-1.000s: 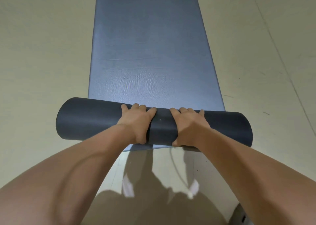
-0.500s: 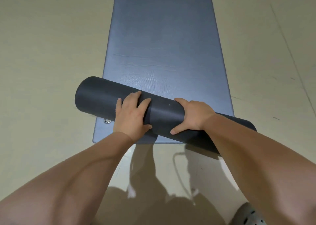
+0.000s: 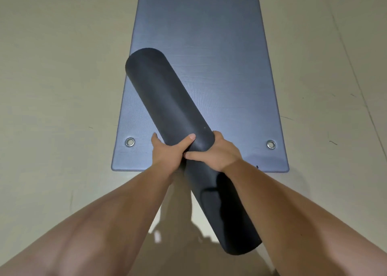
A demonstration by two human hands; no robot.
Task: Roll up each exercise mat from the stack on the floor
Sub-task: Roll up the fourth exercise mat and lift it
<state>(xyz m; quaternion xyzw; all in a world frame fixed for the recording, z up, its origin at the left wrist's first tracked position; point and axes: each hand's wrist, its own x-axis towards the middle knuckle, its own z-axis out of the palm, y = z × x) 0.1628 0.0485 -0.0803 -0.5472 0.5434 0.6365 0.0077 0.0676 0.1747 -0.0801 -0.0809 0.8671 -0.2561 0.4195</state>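
Nearest: both forearms reaching in from the bottom edge. Left hand [image 3: 167, 153] wrapped around rolled mat [image 3: 167, 104] from the left, thumb across its top. Right hand [image 3: 217, 153] clasped on it from the right, thumb pointing left. Roll dark, lying diagonally, near end lower right, far end upper left. Beneath and beyond: flat blue mat [image 3: 209, 45] on beige floor [image 3: 52, 66], metal grommets [image 3: 130, 142] at near corners.
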